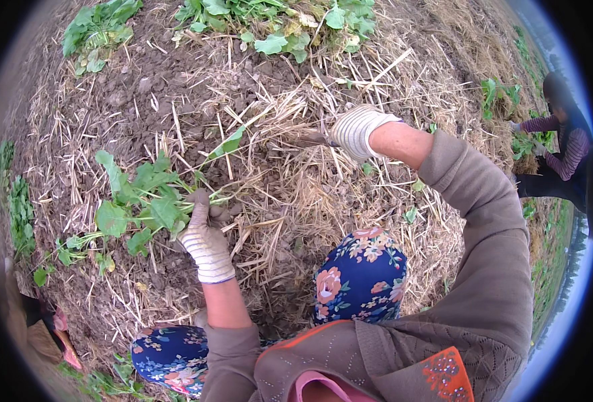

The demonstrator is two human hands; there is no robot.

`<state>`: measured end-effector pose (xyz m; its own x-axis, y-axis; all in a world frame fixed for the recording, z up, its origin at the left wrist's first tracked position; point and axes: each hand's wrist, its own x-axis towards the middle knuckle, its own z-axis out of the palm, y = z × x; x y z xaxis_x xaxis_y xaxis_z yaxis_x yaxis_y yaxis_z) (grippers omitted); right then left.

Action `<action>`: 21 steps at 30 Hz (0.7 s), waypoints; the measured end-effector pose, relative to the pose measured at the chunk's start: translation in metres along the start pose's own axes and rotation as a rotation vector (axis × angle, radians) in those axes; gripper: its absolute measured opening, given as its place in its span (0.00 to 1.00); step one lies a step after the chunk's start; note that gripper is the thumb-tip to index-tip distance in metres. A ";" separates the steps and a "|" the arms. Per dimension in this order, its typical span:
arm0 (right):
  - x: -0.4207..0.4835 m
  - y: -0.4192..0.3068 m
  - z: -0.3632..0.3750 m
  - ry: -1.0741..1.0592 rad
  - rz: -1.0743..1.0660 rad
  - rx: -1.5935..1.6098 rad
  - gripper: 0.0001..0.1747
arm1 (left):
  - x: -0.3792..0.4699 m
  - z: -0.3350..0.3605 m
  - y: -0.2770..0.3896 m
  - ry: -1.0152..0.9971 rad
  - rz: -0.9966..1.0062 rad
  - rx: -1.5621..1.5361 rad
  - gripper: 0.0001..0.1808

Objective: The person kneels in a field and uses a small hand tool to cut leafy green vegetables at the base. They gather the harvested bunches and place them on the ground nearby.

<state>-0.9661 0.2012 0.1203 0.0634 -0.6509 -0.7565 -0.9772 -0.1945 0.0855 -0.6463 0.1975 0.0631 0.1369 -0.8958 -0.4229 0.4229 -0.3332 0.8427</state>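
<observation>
My left hand (206,231), in a striped, soil-stained glove, is closed around the stems of a bunch of leafy green seedlings (151,201). Their leaves point left and their pale stems stick out to the right of my fingers. A single seedling (228,143) lies on the straw just above that hand. My right hand (359,131), in a matching glove, is closed on a tool whose dark blade (312,139) points left, low over the straw. Its handle is mostly hidden in my fist.
Piles of leafy plants (276,30) lie on the straw-strewn soil ahead, with another bunch (98,27) at the upper left and more at the far left (21,216). A co-worker (568,145) crouches at the right, handling plants. Part of another person (40,326) shows at the lower left.
</observation>
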 end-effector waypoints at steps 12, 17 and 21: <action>0.094 -0.057 0.062 -0.097 -0.120 0.111 0.20 | 0.005 0.018 -0.031 -0.104 -0.036 0.261 0.14; 0.087 -0.069 0.067 -0.075 -0.120 0.117 0.17 | 0.036 0.049 -0.067 -0.252 0.021 0.278 0.11; 0.084 -0.079 0.079 0.011 -0.097 0.175 0.17 | 0.058 0.068 -0.095 -0.290 -0.072 0.370 0.11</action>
<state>-0.8996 0.2200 -0.0008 0.1606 -0.6437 -0.7482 -0.9866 -0.1271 -0.1024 -0.7396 0.1568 -0.0189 -0.1589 -0.8940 -0.4188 0.0677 -0.4331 0.8988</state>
